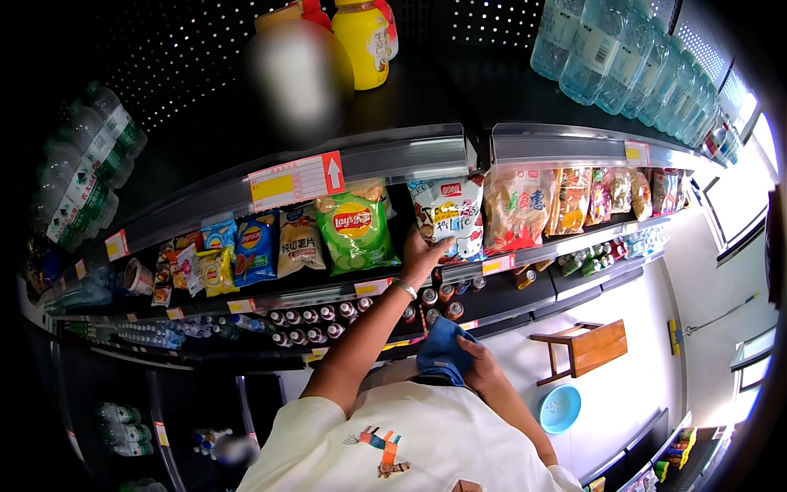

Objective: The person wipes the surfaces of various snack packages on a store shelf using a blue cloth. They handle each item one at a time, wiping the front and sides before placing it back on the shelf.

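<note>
My left hand [423, 255], with a bracelet at the wrist, reaches up to the snack shelf and grips the lower left side of a white snack bag [447, 206] with cartoon prints. The thumb lies on the bag's front; the other fingers are partly hidden. Close to my waist, my right hand [482, 364] holds a folded blue cloth [444, 350]. Left of the white bag stands a green Lay's chip bag [356, 230], with a dark gap between them. A beige and red snack bag [519, 209] stands close on its right.
A clear plastic shelf lip [399, 150] runs above the bags. Drink cans [429, 297] and dark bottles [310, 315] stand on the shelf below. Packs of water bottles [621, 67] sit above right. A wooden stool [596, 347] and blue basin [560, 408] are on the floor.
</note>
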Action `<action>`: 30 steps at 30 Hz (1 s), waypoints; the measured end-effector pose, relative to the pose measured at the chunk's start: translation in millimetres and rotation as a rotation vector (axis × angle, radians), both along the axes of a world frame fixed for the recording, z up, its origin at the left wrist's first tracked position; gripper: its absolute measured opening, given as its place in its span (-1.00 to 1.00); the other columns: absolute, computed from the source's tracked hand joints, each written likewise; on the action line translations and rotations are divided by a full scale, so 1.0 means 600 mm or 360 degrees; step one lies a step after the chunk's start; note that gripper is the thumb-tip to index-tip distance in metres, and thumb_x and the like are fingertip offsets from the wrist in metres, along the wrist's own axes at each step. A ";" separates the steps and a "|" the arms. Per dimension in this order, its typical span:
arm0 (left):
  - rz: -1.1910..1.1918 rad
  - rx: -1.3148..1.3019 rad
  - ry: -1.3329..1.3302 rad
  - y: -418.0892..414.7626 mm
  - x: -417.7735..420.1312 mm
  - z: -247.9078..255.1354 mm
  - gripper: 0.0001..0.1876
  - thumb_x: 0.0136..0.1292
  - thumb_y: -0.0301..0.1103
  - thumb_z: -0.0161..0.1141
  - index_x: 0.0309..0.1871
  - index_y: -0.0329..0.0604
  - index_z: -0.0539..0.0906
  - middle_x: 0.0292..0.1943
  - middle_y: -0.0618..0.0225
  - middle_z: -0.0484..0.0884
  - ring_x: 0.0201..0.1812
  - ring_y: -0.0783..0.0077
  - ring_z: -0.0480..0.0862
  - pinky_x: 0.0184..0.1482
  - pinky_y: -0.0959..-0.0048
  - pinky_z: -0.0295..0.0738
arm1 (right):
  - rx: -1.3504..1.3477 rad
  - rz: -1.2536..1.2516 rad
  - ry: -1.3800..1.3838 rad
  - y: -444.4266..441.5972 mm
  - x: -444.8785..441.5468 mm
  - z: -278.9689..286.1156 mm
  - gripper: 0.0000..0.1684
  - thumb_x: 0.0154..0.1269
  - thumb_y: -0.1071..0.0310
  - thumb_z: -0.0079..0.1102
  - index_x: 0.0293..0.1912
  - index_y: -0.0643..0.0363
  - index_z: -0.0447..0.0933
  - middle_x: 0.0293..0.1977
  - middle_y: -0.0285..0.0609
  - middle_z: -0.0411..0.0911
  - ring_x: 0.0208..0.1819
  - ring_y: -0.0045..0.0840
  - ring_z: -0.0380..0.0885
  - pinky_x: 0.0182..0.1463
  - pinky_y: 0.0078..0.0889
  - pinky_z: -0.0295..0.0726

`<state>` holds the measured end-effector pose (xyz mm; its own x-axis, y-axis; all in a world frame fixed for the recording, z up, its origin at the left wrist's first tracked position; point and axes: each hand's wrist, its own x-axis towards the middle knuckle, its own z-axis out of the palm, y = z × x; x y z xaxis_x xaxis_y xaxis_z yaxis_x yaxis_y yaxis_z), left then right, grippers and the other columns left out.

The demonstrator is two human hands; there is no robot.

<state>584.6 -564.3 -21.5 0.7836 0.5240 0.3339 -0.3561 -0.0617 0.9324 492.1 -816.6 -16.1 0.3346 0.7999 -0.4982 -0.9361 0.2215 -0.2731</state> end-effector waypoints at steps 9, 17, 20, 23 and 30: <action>-0.0209 -0.0422 -0.0108 0.002 -0.072 0.077 -0.54 0.23 -0.53 0.43 0.17 -0.30 0.52 0.01 0.31 0.71 0.00 0.51 0.71 0.02 0.48 0.66 | -0.0040 0.0053 -0.0074 0.032 0.002 0.009 -0.49 0.41 0.29 0.20 0.26 0.29 0.43 0.11 0.05 0.62 0.10 -0.11 0.65 0.29 0.01 0.59; 0.0282 -0.0658 -0.0209 0.069 -0.242 0.129 -0.67 0.31 -0.32 0.38 0.06 -0.23 0.61 -0.10 0.38 0.72 -0.11 0.59 0.68 -0.06 0.53 0.61 | -0.0069 0.0098 -0.0118 0.060 0.003 0.003 -0.42 0.37 0.27 0.22 0.30 0.30 0.41 0.14 0.07 0.59 0.13 -0.08 0.62 0.31 0.00 0.57; 0.0663 -0.0548 -0.0206 0.139 -0.307 0.146 -0.57 0.37 -0.19 0.33 0.16 -0.24 0.53 0.01 0.31 0.65 0.02 0.50 0.65 0.08 0.45 0.58 | -0.0089 0.0185 -0.0096 0.074 0.000 0.004 -0.43 0.39 0.26 0.19 0.31 0.29 0.39 0.14 0.07 0.59 0.12 -0.07 0.63 0.30 0.00 0.58; 0.1184 -0.0579 0.0081 0.223 -0.363 0.123 -0.43 0.37 -0.12 0.33 0.31 -0.23 0.43 0.12 0.24 0.60 0.08 0.38 0.64 0.13 0.35 0.59 | -0.0143 0.0265 -0.0068 0.090 -0.004 0.007 -0.43 0.42 0.26 0.15 0.33 0.28 0.37 0.15 0.08 0.59 0.12 -0.07 0.63 0.29 0.00 0.59; 0.1303 -0.0728 -0.0093 0.374 -0.413 0.061 -0.17 0.30 0.01 0.42 0.43 -0.34 0.31 0.29 0.11 0.53 0.23 0.26 0.59 0.21 0.27 0.56 | -0.0154 0.0245 -0.0118 0.126 -0.009 0.012 -0.44 0.39 0.29 0.21 0.30 0.27 0.36 0.07 0.09 0.61 0.02 -0.12 0.68 0.17 -0.01 0.68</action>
<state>336.6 -339.9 14.9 0.1017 0.9947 -0.0136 -0.4109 0.0545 0.9100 486.7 -740.9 -9.0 0.2507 0.7938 -0.5540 -0.9335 0.0467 -0.3555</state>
